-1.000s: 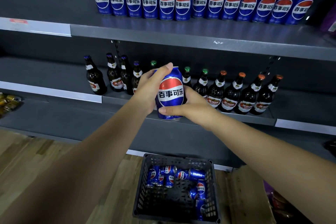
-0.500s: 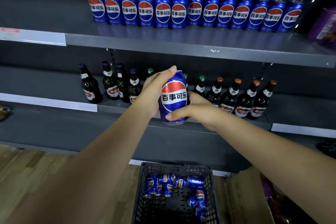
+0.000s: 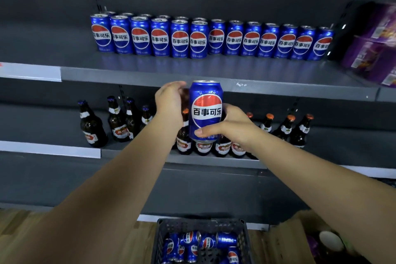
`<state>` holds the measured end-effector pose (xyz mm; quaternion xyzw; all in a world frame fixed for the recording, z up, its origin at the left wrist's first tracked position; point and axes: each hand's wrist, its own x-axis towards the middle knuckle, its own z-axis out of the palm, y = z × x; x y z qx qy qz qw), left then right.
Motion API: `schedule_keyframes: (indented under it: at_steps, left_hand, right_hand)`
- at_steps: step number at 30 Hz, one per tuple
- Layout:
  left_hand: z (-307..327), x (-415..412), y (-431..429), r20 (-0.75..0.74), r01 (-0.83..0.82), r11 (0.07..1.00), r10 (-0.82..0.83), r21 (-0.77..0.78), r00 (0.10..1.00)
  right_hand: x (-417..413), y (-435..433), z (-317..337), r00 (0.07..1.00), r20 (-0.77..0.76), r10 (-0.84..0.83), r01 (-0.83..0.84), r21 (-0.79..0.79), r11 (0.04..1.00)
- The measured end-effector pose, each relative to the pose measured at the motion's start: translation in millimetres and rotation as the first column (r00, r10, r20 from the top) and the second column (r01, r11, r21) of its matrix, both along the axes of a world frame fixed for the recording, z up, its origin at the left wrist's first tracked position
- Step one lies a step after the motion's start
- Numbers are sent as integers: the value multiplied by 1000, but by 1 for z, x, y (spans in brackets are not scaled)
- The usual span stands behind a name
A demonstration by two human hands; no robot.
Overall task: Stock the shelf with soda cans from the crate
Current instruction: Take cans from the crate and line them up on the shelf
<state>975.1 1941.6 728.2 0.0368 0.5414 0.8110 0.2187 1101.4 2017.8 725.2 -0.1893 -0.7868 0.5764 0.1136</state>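
Note:
I hold one blue soda can (image 3: 206, 111) upright, just below the front edge of the upper shelf (image 3: 150, 75). My right hand (image 3: 231, 126) grips its lower part, thumb across the front. The curled fingers of my left hand (image 3: 170, 100) cup the can's upper left side and reach behind it. A long row of matching cans (image 3: 199, 38) stands on the upper shelf, two deep at its left end. Below, on the floor, the dark plastic crate (image 3: 159, 240) contains several loose cans (image 3: 205, 242) lying on their sides.
Brown beer bottles (image 3: 92, 126) line the middle shelf behind my hands. Purple packages (image 3: 372, 49) sit at the right end of the upper shelf. A cardboard box (image 3: 285, 240) stands right of the crate on the wooden floor.
Both hands have raised the can from in front of the beer bottles up to the upper shelf's edge. My view tilted up, and the left hand's grip loosened toward the can's side.

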Motion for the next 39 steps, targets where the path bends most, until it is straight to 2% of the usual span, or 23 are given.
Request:
schedule_keyframes:
  at_steps: [7,14,19,23,26,32,36,39]
  left_hand:
    - [10,-20,17,-54,-55,996,52,-64,997]
    - [22,-50,37,-120,-95,993,86,-75,989]
    - [32,-67,54,-280,-96,971,31,-220,959]
    - [29,-80,69,-486,-117,945,-49,-304,872]
    - [29,-89,81,-603,-164,895,-136,-415,786]
    - [27,-106,96,-685,-262,798,-241,-543,687]
    - [21,-118,104,-596,-213,704,-355,-677,720]
    - [12,-122,110,-501,-166,564,-514,-809,697]
  right_hand:
    - [-28,24,21,999,-23,-37,38,71,997]
    - [-64,48,35,981,-114,-154,159,40,986]
    - [-81,71,47,961,-141,-236,253,114,961]
    - [-91,91,52,942,-155,-296,314,110,943]
    - [-99,105,51,920,-162,-357,374,88,923]
    - [-114,125,37,905,-156,-396,420,184,889]
    - [-125,136,37,915,-111,-387,402,182,897]
    - [-132,142,33,920,-64,-386,391,154,907]
